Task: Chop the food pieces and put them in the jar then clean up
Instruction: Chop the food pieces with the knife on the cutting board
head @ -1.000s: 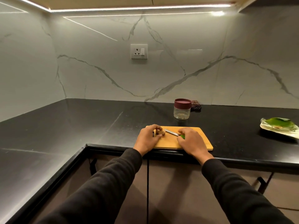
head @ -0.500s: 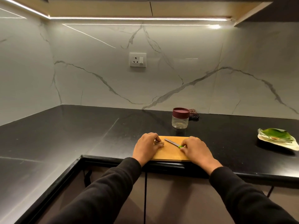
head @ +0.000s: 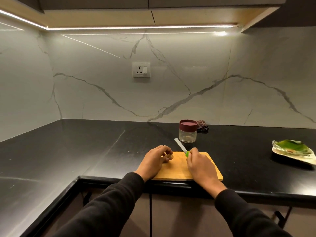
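Both arms reach forward in dark sleeves over a wooden cutting board (head: 179, 170) at the counter's front edge. The left hand (head: 154, 160) rests on the board's 9 o'clock side, fingers curled and pinching a small tan food piece (head: 170, 157) against the wood. The right hand (head: 199, 165), at the board's 3 o'clock side, has its fingers wrapped around the green handle of a knife (head: 181, 146), whose pale blade points toward 11 o'clock, off the board's far edge. At 12 o'clock from the board stands a clear jar (head: 188, 133) with a maroon lid on; a little pale matter lies at its bottom. A plate (head: 290, 155) at 3 o'clock holds something green.
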A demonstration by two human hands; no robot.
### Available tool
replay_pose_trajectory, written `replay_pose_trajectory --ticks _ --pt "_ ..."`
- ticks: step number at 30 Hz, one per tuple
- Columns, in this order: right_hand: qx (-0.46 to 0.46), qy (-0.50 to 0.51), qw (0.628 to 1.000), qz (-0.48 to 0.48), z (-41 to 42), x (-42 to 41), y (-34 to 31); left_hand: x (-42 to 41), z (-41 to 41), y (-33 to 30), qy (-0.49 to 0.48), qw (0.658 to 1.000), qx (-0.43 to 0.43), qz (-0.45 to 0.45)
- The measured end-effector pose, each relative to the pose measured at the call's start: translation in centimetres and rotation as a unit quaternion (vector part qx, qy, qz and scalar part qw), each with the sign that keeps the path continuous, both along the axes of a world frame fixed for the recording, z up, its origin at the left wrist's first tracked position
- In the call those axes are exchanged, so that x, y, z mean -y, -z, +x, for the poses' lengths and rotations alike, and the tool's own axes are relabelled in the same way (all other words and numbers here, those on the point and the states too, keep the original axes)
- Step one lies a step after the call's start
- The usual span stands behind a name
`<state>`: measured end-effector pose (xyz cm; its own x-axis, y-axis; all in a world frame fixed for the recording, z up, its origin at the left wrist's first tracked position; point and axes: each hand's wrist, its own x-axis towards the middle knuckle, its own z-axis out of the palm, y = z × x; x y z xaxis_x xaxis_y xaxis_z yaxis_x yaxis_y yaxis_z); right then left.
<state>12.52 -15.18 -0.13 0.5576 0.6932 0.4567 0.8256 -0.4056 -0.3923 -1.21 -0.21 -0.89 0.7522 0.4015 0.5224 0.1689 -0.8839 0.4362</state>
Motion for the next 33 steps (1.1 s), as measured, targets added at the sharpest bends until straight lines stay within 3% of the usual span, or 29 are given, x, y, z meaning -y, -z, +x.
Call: replay_pose_trajectory --ticks 8,18,24,33 --pt "0.002 0.016 0.999 0.043 -0.4 0.1 1.1 -0.1 0.2 -0.2 0.004 0.999 -0.03 0.025" --pt "0.013 -0.048 0.998 -0.023 -1.0 0.8 -0.1 0.8 0.6 -0.3 -0.014 0.997 -0.018 0.074" --pt "0.027 -0.05 0.995 -0.086 -1.1 1.5 -0.4 0.6 0.6 -0.1 -0.014 0.999 -0.006 0.031" --pt "0.004 -0.053 0.996 -0.067 -1.2 1.6 0.1 0.0 0.9 0.5 -0.015 0.999 -0.043 -0.001"
